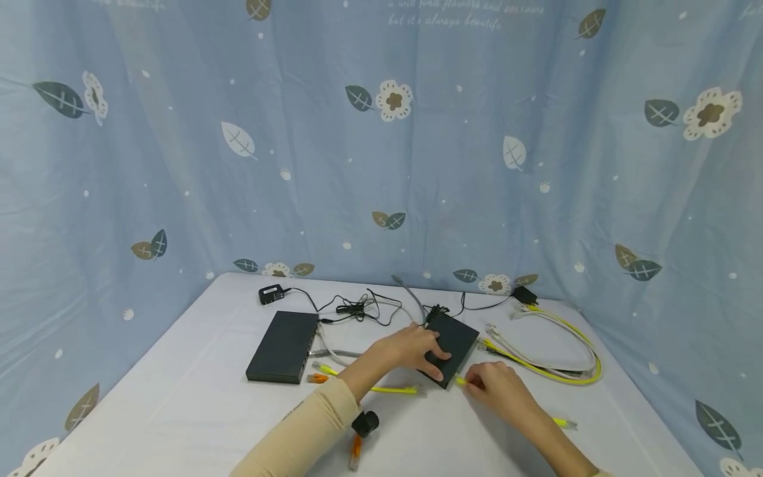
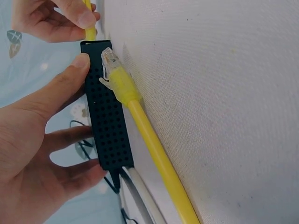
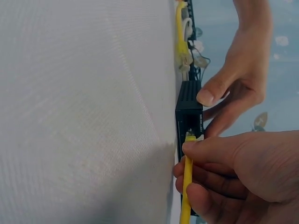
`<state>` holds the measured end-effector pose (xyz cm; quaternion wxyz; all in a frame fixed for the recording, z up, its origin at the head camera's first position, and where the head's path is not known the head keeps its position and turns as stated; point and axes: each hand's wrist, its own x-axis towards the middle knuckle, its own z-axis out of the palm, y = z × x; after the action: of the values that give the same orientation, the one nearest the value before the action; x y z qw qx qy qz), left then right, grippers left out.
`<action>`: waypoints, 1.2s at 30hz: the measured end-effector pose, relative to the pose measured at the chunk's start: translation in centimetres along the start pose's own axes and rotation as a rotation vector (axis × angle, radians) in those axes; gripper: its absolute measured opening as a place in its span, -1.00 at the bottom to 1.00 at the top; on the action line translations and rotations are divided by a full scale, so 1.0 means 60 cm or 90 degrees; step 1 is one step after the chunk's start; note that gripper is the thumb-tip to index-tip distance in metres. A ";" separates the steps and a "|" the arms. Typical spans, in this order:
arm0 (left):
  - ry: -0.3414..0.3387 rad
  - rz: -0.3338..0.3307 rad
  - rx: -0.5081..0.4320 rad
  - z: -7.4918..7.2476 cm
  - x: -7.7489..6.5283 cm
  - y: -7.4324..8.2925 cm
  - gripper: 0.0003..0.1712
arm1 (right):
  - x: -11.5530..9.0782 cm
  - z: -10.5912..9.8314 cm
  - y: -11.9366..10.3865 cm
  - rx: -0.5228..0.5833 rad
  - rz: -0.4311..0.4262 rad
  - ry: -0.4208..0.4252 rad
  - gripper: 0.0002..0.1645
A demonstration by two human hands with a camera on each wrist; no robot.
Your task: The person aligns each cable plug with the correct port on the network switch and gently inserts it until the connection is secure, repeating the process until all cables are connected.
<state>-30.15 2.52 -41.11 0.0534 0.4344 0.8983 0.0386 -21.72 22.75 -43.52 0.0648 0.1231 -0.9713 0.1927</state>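
White tabletop (image 1: 179, 397), looped cables (image 1: 578, 382) near black box (image 1: 457, 339)

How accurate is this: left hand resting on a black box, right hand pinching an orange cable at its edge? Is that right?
Not quite: the cable is yellow, not orange, as the right wrist view shows. The left hand does rest on the black box, and the right hand pinches at its edge.
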 end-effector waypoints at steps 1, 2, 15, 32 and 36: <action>-0.001 0.000 0.001 0.001 0.000 0.000 -0.41 | 0.000 0.001 0.001 0.000 0.001 -0.001 -0.91; -0.002 0.000 0.002 0.002 0.000 0.000 -0.41 | 0.000 0.001 0.002 0.003 0.000 -0.005 -0.91; -0.003 -0.011 -0.005 0.006 -0.002 0.000 -0.41 | 0.009 -0.012 0.025 0.069 -0.016 -0.090 -0.96; -0.009 -0.013 -0.023 0.002 -0.003 -0.001 -0.40 | 0.034 -0.087 0.113 0.005 0.067 0.037 -0.76; -0.009 -0.017 -0.022 0.004 -0.001 -0.002 -0.39 | 0.040 -0.088 0.124 0.011 0.095 0.035 -0.73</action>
<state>-30.16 2.41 -41.34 0.0675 0.4218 0.9027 0.0508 -25.56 30.98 -40.95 0.0756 0.0459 -0.9741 0.2083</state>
